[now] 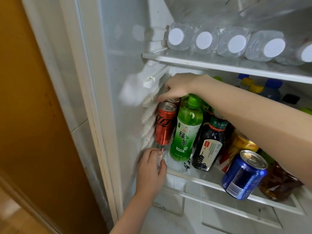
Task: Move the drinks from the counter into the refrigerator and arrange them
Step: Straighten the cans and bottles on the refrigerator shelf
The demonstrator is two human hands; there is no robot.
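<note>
In the open refrigerator a red can stands at the left end of the middle shelf. Behind it is a second red can, whose top my right hand grips with curled fingers, my forearm crossing over the other drinks. Beside the cans stand a green tea bottle and a dark tea bottle. A blue can stands at the shelf's front edge, a yellow can behind it. My left hand curls round the shelf's front left corner, just below the front red can.
Several water bottles lie caps-forward on the upper shelf. Bottles with blue and yellow caps stand at the back right, an amber bottle at the front right. A drawer sits below. The fridge's side wall is close on the left.
</note>
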